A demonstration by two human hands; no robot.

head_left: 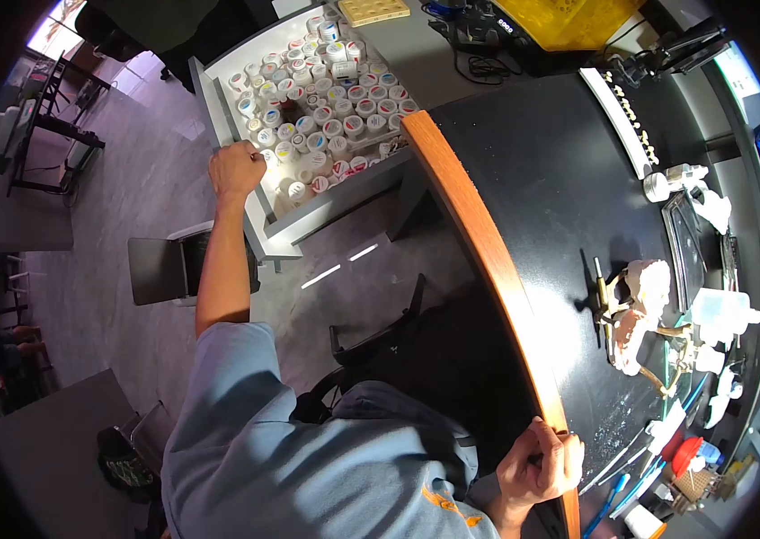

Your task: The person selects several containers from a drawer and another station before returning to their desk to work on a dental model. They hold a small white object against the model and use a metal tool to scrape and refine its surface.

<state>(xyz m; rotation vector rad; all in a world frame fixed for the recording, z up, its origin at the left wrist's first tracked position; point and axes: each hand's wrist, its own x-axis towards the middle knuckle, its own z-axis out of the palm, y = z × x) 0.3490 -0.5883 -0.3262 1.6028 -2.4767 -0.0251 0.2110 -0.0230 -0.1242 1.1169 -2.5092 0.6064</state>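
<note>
Sleeve: blue-grey cloth (236, 368), soft and creased, nearest of all from where I stand.
Right hand: over the near end of the wooden edge (488, 242), the hand (542, 463) curled into a loose fist; I can't tell whether its fingers pinch anything.
Surface: matt black top (524, 135), bordered by that smooth, curving, orange-brown edge.
Left hand: reached well out, the hand (238, 169) closed over the front panel of the drawer, fingers bent tight on the rim.
Drawer: pale, straight-walled and boxy (344, 202), standing open beside the far end of the wooden edge.
Step in hand: I'd judge it to be handling the open drawer, the left hand doing the work.
Next move: shifting the drawer would call for a steady, even pull or push, I think, since the tubs look loose enough to rattle or tip.
Tubs: dozens of small round ones (308, 123), probably plastic, packed inside the drawer, lids mostly white with coloured labels.
Cast: chalky, rough and off-white (640, 305), in a brassy metal frame, towards the surface's side away from the wooden edge.
Brushes: slim blue handles (618, 490), near the surface's near end.
Strip: white and gently curved (615, 121), a row of small pale pieces beside it, towards the far end.
Block: yellowish and flat (373, 9), beyond the drawer.
</note>
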